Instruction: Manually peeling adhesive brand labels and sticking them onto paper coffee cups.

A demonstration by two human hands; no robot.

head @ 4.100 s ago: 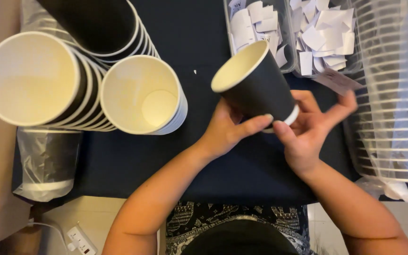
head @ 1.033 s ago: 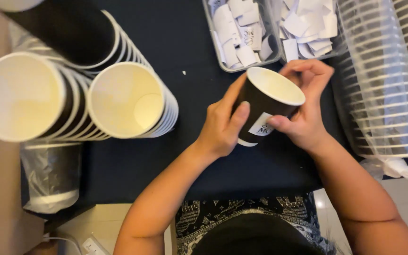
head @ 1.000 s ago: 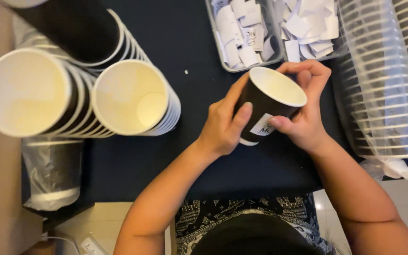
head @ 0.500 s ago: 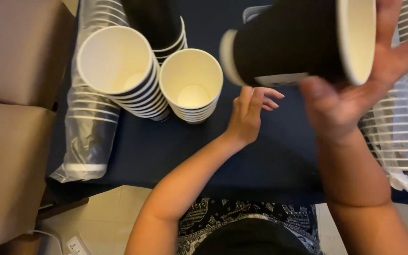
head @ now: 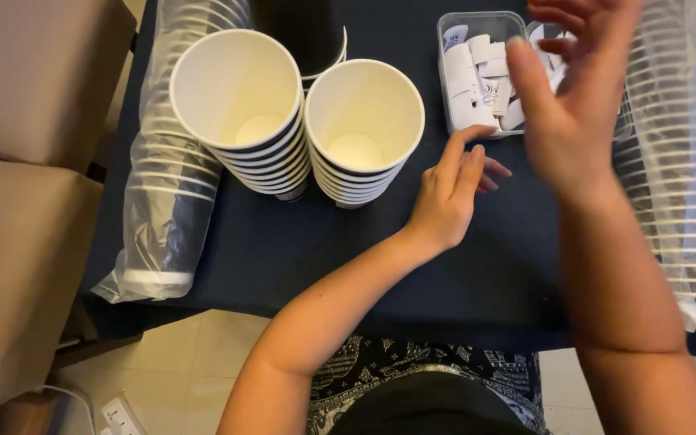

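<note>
The left hand (head: 449,189) rests on the dark table (head: 283,242), fingers stretched toward a clear tray of white paper slips (head: 477,76), just right of two stacks of black paper cups (head: 364,129). The right hand (head: 569,105) hangs open and empty above the tray, blurred. Plastic-sleeved cups (head: 167,201) lie along the table's left edge.

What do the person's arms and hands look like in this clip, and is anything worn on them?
Both arms are bare from the hands to past the elbows: no sleeves, gloves or watch show. The left hand and right hand carry no rings or markings that I can make out; the right is motion-blurred. Dark patterned clothing shows at the lap.
</note>
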